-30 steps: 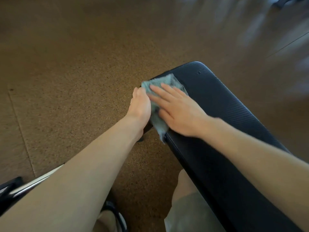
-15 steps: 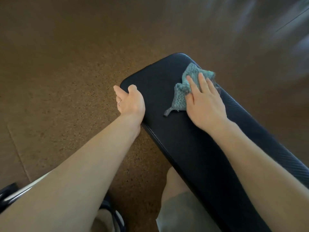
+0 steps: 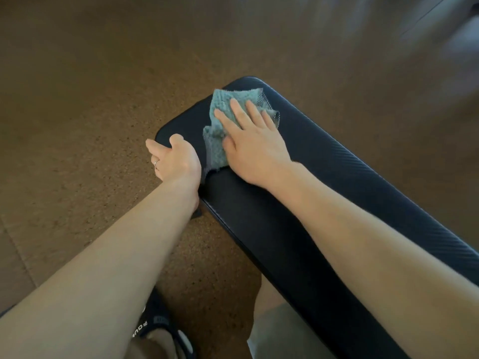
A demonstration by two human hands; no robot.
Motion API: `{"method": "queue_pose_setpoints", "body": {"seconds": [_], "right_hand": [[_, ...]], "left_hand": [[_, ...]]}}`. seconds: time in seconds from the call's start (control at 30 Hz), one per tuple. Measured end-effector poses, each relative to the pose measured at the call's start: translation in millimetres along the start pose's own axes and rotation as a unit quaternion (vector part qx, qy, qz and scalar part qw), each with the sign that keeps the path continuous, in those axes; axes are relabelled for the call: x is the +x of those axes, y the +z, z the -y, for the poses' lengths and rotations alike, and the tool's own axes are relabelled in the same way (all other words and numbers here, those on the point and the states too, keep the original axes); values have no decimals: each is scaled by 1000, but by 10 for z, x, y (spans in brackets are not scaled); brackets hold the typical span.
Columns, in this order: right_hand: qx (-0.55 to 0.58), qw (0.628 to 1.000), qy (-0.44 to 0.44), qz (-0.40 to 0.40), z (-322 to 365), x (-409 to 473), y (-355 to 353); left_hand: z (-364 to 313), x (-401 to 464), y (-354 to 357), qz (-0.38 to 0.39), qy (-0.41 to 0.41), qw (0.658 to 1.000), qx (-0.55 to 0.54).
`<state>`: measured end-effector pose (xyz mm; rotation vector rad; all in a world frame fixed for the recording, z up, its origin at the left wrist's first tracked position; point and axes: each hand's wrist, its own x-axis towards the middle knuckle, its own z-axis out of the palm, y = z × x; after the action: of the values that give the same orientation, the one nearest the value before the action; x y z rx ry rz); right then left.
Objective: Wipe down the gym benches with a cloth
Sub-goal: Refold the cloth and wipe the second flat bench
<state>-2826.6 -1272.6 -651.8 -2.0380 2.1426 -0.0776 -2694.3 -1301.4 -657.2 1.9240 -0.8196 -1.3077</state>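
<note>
Right hand [image 3: 255,149] flat, fingers straight, pressing cloth [image 3: 220,125] onto bench [image 3: 324,177]; left hand [image 3: 173,159] gripping bench edge (thumb on top)

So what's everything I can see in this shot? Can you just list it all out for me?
bench: one, black padded, runs from the upper middle to the lower right
cloth: one, teal-green, crumpled, on the far end of the bench top
floor: one, brown speckled, all around the bench
ring: one, silvery, on a finger of the left hand
sandal: one seen, black with white lettering, bottom edge left of centre
shorts: light grey-beige, bottom edge beside the bench
left hand: one, grips the bench's near-left edge, thumb on top
right hand: one, fingers straight, presses flat on the cloth
</note>
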Motion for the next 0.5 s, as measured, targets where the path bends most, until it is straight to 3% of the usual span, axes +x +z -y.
{"method": "queue_pose_setpoints", "body": {"seconds": [0.13, 0.27, 0.4, 0.5], "right_hand": [[6, 999, -36, -16, 142, -866, 149], [2, 999, -44, 9, 11, -211, -23], [26, 999, 17, 27, -365, 447, -186], [35, 997, 73, -3, -635, 344, -122]], "left_hand": [[10, -66, 21, -20, 24, 999, 9], [6, -59, 19, -18, 15, 1000, 2], [39, -57, 19, -20, 11, 1000, -13], [61, -27, 39, -25, 22, 999, -11]]}}
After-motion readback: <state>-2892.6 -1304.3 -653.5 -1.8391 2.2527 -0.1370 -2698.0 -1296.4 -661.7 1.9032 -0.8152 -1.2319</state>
